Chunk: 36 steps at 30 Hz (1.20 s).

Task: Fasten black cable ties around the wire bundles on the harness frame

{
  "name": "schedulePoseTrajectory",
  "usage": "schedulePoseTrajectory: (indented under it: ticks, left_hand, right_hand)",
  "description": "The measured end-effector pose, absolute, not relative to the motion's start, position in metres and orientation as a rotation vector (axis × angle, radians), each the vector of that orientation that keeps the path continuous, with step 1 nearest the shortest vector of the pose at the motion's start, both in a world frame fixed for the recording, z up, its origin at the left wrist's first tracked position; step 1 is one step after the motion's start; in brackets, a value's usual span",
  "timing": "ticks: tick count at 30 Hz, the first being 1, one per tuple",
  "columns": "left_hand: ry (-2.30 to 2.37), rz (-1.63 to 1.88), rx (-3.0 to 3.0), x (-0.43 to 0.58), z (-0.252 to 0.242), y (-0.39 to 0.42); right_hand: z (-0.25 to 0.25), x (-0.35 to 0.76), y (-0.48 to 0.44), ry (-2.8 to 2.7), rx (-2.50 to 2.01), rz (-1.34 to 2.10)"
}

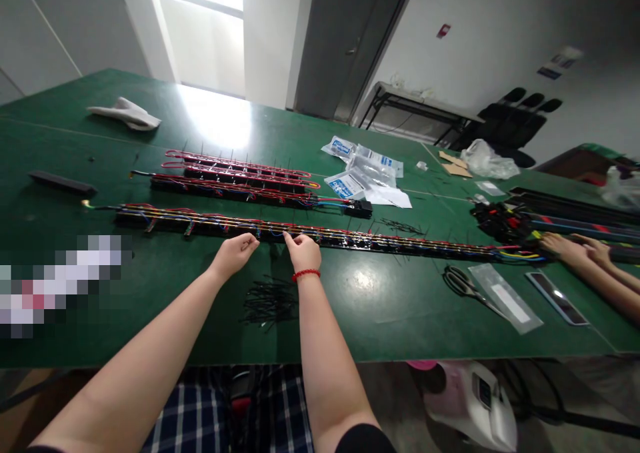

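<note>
Your left hand (pixel 234 254) and right hand (pixel 303 253) are apart, with a small gap between them, and both reach the near edge of the harness (pixel 320 235). Your fingertips (pixel 289 238) touch its wires, but you cannot tell whether either hand is clamped on one. The harness is a long black strip wrapped in red, yellow and blue wires, lying flat across the green table (pixel 400 326) right in front of you. A red bracelet (pixel 306 275) circles your right wrist, just in front of the harness. Black cable ties (pixel 270 303) lie in a loose pile in front of it, below your hands, and more ties (pixel 400 226) lie just behind it. Three more harnesses (pixel 235 183) lie parallel behind it, with a black connector (pixel 357 208) at the right end of the nearest. Plastic bags (pixel 363 173) lie farther behind the harness. In front of its right end are scissors (pixel 463 286) and a clear sleeve (pixel 505 298). A co-worker's hands (pixel 570 246) rest just past that end, beside a heap of black and red cables (pixel 500 221)
</note>
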<state>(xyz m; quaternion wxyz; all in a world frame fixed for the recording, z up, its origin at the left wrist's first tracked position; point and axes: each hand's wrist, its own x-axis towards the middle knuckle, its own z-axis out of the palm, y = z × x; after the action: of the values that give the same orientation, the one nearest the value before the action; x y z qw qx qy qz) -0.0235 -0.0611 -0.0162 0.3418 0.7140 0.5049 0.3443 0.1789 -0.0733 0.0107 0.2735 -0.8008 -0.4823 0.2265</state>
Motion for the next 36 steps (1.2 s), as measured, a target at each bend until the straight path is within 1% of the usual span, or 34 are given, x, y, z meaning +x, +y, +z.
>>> schedulePoseTrajectory:
  ticks: [7, 12, 24, 36]
  left_hand:
    - [1.348, 0.894, 1.905, -0.023, -0.014, -0.062]
    - [1.351, 0.957, 1.867, -0.023, -0.02, -0.06]
    - [1.343, 0.973, 1.874, -0.021, -0.02, -0.06]
    - [1.343, 1.016, 1.823, -0.025, -0.018, -0.061]
  right_hand:
    - [0.002, 0.172, -0.073, -1.392, -1.976, 0.65]
    - [-0.006, 0.174, -0.076, -1.448, -1.844, 0.632]
    - [-0.008, 0.173, -0.09, -1.508, -1.792, 0.59]
    - [-0.013, 0.179, -0.092, -1.411, -1.658, 0.661]
